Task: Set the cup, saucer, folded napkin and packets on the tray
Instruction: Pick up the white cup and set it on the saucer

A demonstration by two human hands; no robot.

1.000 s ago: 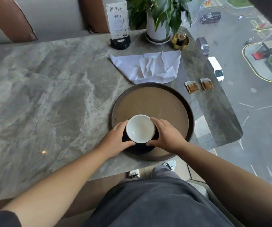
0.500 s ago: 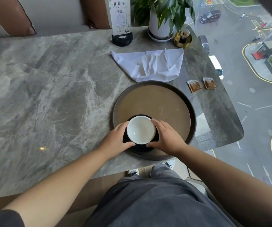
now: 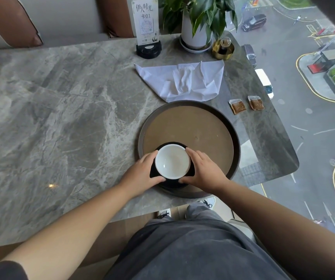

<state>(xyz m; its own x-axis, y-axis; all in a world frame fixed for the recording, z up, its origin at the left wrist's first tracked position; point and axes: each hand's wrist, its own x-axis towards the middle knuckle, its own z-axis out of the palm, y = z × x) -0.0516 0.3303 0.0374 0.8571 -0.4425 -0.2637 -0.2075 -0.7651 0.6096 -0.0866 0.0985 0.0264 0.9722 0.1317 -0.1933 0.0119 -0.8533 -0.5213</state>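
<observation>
Cup and saucer on the tray, both hands wrapped round them

The white-lined cup (image 3: 172, 161) sits on a black saucer (image 3: 171, 181) at the tray's (image 3: 235, 136) 6 o'clock edge. The left hand (image 3: 140, 175) cups it from 9, the right hand (image 3: 204, 170) from 3, fingers curled together against the cup and saucer. The white napkin (image 3: 184, 81) lies crumpled at 12, just off the rim; two brown packets (image 3: 246, 104) lie at 2 on the marble table (image 3: 61, 118). The sign stand (image 3: 146, 27) reads "01", rest in Chinese.
</observation>
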